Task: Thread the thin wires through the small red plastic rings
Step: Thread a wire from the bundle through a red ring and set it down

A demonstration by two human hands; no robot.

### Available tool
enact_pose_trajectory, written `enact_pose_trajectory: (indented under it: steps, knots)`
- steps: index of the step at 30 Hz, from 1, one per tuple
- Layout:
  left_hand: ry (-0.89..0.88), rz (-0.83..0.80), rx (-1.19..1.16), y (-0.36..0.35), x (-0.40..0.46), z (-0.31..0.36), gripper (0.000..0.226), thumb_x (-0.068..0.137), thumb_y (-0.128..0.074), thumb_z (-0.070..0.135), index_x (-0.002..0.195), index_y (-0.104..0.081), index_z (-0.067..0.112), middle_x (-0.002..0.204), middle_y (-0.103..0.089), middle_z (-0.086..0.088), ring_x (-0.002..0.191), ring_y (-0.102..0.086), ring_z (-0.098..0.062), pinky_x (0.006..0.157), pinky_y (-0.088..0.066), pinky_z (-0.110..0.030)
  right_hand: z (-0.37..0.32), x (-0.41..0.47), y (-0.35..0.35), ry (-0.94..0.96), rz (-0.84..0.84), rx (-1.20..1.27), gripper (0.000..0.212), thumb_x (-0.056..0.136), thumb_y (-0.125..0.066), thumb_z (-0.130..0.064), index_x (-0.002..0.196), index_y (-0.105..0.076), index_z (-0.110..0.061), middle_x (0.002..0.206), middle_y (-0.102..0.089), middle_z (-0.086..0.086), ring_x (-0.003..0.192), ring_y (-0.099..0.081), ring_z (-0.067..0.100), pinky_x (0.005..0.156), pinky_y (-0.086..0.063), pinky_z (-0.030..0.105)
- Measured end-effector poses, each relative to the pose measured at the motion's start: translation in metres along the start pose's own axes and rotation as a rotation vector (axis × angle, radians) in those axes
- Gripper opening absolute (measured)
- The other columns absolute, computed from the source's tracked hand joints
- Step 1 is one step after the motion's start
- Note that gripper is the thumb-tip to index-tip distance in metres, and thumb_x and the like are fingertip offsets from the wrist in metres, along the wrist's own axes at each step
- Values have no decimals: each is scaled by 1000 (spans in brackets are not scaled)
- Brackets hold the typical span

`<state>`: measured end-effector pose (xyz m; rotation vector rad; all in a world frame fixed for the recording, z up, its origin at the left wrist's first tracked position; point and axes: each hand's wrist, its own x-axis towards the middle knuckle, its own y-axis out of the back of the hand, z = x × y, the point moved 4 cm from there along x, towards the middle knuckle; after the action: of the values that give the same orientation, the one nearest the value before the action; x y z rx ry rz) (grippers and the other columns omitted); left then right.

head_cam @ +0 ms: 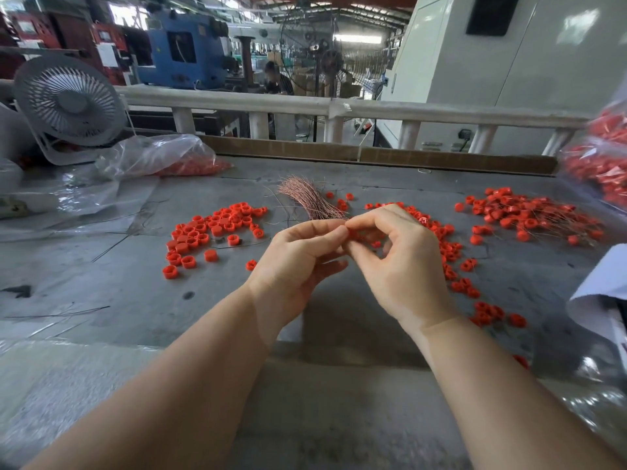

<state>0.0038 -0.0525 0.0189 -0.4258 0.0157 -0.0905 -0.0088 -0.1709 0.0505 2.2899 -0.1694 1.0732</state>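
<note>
My left hand (298, 256) and my right hand (403, 259) meet fingertip to fingertip above the grey table (135, 293). Between the fingertips sits a small red ring (353, 235), mostly hidden; which hand pinches it I cannot tell, and no wire shows there. A bundle of thin copper wires (310, 200) lies just behind the hands. Loose red rings (210, 232) are heaped to the left. More red rings (451, 256) trail to the right of my right hand. A pile of rings with wires through them (522, 215) lies at the far right.
A white desk fan (68, 103) stands at the back left beside a clear plastic bag of red rings (176, 157). Another bag of red parts (604, 164) hangs at the right edge. A cardboard strip (373, 154) and a white rail (305, 105) bound the table's back. Stray wires (57, 313) lie on the left.
</note>
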Motion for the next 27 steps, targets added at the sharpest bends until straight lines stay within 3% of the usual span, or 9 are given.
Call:
enact_pose_trajectory:
  steps: [2,7,17,23,27]
  knots:
    - [11,-11,-74,-1,0,0,12,85,-55,2,86,-66,6,66,-67,-3,59,-62,-7,59,-54,-17,1,0,1,-44,22,56,13,76,-68,0,81,-69,-12,79,-63,-3,70,-55,6,65,-37,7]
    - [24,-34,-152,-4,-1,2,17,86,-52,-3,93,-66,5,69,-70,-4,58,-64,-7,59,-55,-18,6,2,4,-167,73,192,24,79,-62,5,79,-67,-18,73,-63,-13,67,-57,-8,62,-38,3]
    - [29,-34,-261,-5,0,1,27,83,-49,-11,81,-71,4,76,-71,-11,64,-68,-13,66,-57,-19,6,2,5,-173,60,268,17,79,-69,2,77,-66,-15,69,-62,-11,61,-57,-9,59,-37,2]
    - [13,-61,-234,-6,0,1,19,82,-52,-7,91,-67,0,80,-72,-11,68,-67,-13,67,-57,-19,9,2,3,-145,58,169,13,79,-71,-5,76,-68,-17,76,-64,1,69,-55,1,62,-35,5]
    - [-18,-64,-202,-6,-2,2,24,64,-61,0,88,-64,0,76,-71,-9,69,-68,-12,68,-56,-18,8,2,3,-143,40,173,16,79,-70,-3,77,-69,-18,78,-65,1,70,-56,2,64,-37,5]
